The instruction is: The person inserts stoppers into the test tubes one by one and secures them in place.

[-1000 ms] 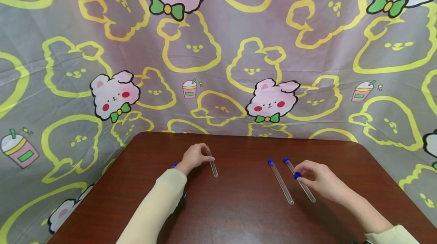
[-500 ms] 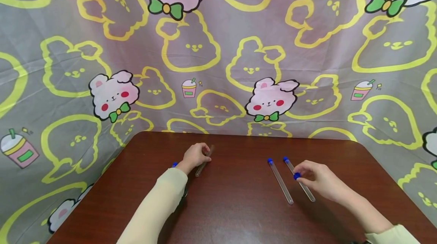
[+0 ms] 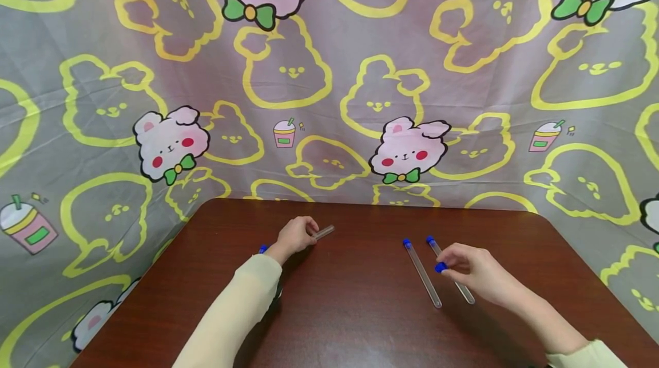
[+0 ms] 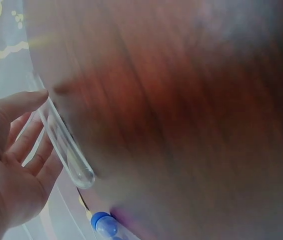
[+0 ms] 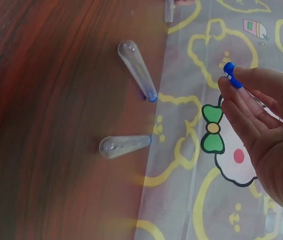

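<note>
So far two capped tubes lie on the counter, while the left hand pinches an open tube and the right hand's fingers pinch a blue cap, not yet fitted.

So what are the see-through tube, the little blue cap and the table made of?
The tube in the left hand looks like clear glass or plastic: see-through and shiny. The blue cap pinched by the right hand looks like smooth plastic. The table seems to be dark, glossy wood, as grain lines show.
</note>
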Tool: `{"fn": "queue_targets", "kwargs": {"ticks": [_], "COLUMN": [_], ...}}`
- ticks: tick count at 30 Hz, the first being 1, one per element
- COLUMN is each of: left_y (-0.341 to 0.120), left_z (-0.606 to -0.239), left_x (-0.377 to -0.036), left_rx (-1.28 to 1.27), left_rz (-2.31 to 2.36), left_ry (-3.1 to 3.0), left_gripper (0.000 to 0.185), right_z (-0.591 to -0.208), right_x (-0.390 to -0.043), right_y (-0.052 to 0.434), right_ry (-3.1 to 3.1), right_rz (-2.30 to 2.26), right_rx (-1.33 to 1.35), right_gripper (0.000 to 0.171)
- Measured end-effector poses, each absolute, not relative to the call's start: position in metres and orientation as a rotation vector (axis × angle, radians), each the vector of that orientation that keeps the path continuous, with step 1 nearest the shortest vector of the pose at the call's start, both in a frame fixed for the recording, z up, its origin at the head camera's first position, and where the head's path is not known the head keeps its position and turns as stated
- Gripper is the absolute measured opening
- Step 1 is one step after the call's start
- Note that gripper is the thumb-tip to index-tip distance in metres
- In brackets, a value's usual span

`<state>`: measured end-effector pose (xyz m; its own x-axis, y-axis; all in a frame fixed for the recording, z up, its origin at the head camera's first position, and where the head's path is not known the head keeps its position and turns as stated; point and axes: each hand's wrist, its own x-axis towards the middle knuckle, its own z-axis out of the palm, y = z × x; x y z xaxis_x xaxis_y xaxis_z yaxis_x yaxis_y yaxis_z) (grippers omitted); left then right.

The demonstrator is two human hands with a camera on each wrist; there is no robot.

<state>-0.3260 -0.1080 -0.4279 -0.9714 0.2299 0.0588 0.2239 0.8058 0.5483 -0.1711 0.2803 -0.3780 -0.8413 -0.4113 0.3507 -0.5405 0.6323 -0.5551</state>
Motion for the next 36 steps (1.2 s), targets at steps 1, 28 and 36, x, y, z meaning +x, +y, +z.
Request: {"fn": "queue_targets", "kwargs": {"ticks": [1, 28, 36], "left_y": [-0.108, -0.104, -0.102], "left_z": [-0.428, -0.395, -0.385], "left_x": [-0.325, -0.285, -0.266], "left_rx": [0.38, 0.769, 0.841], "left_rz": [0.914, 1.326, 1.402], "left_ry": [2.973, 2.753, 2.68], "left_gripper": [0.022, 0.021, 0.021], "right_z": [-0.378, -0.365, -0.361], "right_x": [-0.171, -0.174, -0.176], "right_y": [0.279, 0.246, 0.24], "right_ry": [-2.656, -2.542, -2.531], "right_rz": [1.004, 1.04, 0.992], "right_rx": [0.789, 0.832, 0.802], "right_gripper": [0.023, 0.027, 0.028]}}
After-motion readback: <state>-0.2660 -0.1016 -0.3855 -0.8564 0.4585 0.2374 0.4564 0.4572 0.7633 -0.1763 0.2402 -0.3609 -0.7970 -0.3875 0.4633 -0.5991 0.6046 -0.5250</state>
